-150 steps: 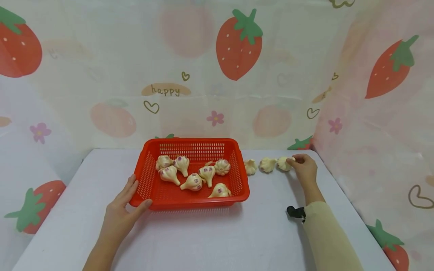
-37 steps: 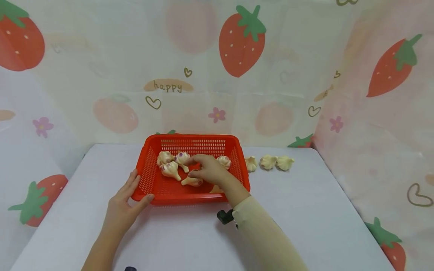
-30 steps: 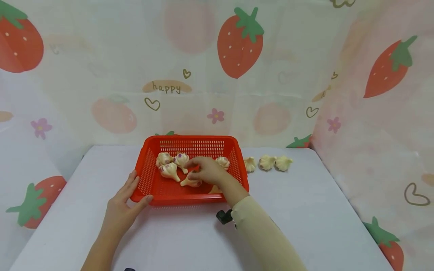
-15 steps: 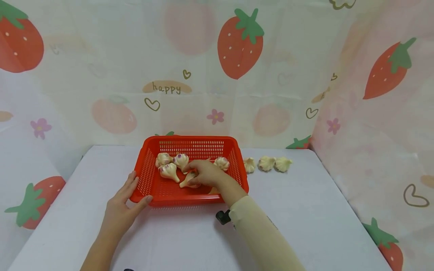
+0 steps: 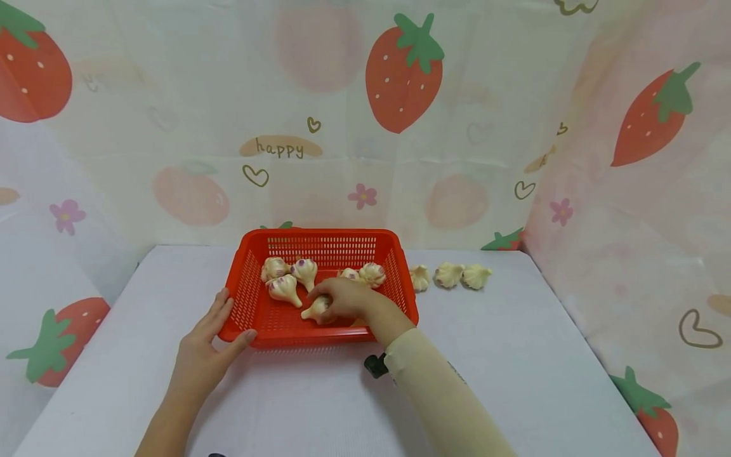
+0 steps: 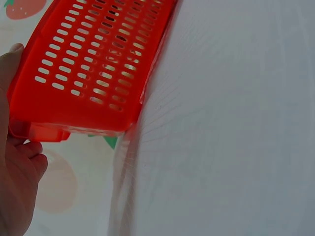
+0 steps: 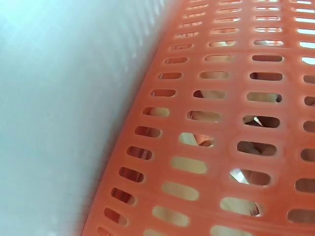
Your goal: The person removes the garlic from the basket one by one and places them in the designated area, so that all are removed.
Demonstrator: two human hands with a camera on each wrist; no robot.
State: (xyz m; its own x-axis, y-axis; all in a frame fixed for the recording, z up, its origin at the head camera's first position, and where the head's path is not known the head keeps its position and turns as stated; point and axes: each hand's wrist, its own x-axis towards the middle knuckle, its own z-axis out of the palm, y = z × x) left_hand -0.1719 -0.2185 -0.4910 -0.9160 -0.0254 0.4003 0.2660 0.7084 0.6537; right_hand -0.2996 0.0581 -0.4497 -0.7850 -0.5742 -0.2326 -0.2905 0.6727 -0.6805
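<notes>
A red plastic basket [image 5: 274, 333] with slotted walls stands on the table, several garlic bulbs inside it. My left hand [image 5: 201, 349] grips its front left corner, thumb at the front rim and fingers along the left side. In the left wrist view the fingers of the left hand [image 6: 19, 182] reach under the rim. Inside the basket, my right hand [image 5: 345, 299] pinches a garlic bulb [image 5: 314, 310] near the front, its stem pointing left. The basket wall [image 7: 231, 162] hides most of the right hand in the right wrist view.
Three garlic bulbs [image 5: 448, 275] lie in a row on the white table [image 5: 514, 355], right of the basket. Within the basket, more garlic bulbs [image 5: 282, 289] sit at the left and the back right. A strawberry-print cloth [image 5: 320, 190] stands behind the table.
My right hand has come from the table's right side, leaving a bulb in the row there. Over the last second it has lowered onto a bulb, whose stem has turned slightly. The left hand stays put.
</notes>
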